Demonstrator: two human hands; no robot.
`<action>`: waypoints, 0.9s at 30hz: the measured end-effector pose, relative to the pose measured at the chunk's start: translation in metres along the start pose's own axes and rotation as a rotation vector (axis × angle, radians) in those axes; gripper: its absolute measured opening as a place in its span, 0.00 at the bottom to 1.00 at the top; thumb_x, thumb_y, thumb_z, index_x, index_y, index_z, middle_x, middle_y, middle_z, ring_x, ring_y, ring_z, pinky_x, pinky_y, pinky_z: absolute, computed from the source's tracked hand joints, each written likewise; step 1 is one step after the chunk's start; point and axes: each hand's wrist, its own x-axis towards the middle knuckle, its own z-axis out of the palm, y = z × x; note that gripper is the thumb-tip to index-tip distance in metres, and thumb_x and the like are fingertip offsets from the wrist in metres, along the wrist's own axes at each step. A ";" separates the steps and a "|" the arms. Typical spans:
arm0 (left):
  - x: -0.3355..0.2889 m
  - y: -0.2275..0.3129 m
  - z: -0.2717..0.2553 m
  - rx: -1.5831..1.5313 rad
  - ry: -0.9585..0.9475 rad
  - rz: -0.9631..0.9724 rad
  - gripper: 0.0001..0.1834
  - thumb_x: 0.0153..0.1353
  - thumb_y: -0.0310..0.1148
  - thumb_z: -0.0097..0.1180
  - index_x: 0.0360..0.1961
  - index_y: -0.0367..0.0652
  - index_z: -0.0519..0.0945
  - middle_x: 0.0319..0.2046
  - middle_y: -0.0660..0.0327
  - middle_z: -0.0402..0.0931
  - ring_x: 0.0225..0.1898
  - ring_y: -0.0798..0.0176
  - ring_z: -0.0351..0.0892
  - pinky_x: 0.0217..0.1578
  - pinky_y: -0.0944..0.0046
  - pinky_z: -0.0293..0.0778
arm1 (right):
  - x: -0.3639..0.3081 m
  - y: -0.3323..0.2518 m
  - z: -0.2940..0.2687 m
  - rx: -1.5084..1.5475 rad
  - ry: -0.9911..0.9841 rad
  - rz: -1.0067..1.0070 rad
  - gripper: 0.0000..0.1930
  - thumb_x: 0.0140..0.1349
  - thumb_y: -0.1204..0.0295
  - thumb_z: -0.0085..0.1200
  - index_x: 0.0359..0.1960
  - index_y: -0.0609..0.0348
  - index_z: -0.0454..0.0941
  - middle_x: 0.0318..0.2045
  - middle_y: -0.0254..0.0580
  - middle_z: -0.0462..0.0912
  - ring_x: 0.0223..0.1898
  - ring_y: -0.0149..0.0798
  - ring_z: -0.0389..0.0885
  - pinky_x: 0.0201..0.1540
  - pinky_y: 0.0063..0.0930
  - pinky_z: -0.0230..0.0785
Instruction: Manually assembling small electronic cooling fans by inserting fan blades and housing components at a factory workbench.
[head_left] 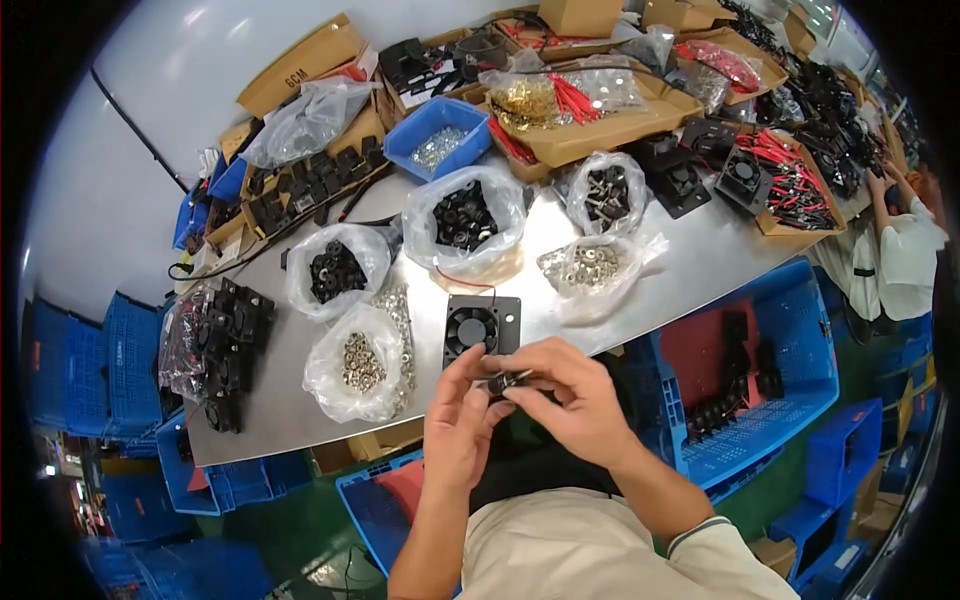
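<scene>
Above the table's near edge, my left hand (462, 415) and my right hand (570, 395) meet, pinching a small black part with a shiny metal stem (508, 380) between them. Fingers cover much of that part, so its exact kind does not show. Just beyond my fingertips, a black square fan on a plate (472, 325) lies on the metal table, with a thin red wire running from its far side. Behind the fan stands a clear bag of black round caps (465, 217). A bag of metal nuts (363, 362) is to the left of my hands.
More bags hold black caps (337, 271), washers (590, 268) and black-and-silver posts (608, 195). A blue bin (437, 137) and cardboard trays (600, 130) line the back. Black housings (232, 345) are stacked left. A blue crate (750, 440) stands below right. Another person (905, 250) is at far right.
</scene>
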 end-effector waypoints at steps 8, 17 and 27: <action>-0.009 -0.016 -0.030 0.112 -0.008 0.157 0.16 0.63 0.15 0.54 0.52 0.33 0.79 0.53 0.54 0.75 0.53 0.63 0.77 0.54 0.65 0.74 | -0.006 0.022 0.003 -0.194 -0.076 -0.135 0.16 0.56 0.88 0.59 0.47 0.65 0.80 0.45 0.45 0.79 0.46 0.38 0.81 0.49 0.27 0.75; -0.008 -0.009 -0.024 -0.218 0.006 0.049 0.12 0.65 0.18 0.53 0.49 0.33 0.77 0.49 0.52 0.78 0.51 0.55 0.80 0.57 0.53 0.76 | -0.007 0.039 0.005 0.404 0.150 0.086 0.17 0.58 0.88 0.56 0.49 0.67 0.76 0.47 0.48 0.80 0.49 0.38 0.81 0.56 0.31 0.71; -0.014 -0.001 -0.026 0.019 0.069 0.081 0.11 0.66 0.22 0.54 0.50 0.36 0.77 0.46 0.55 0.80 0.46 0.60 0.83 0.48 0.61 0.81 | -0.011 0.042 0.011 1.021 0.115 0.386 0.14 0.63 0.84 0.54 0.51 0.66 0.75 0.50 0.54 0.80 0.49 0.43 0.83 0.55 0.37 0.77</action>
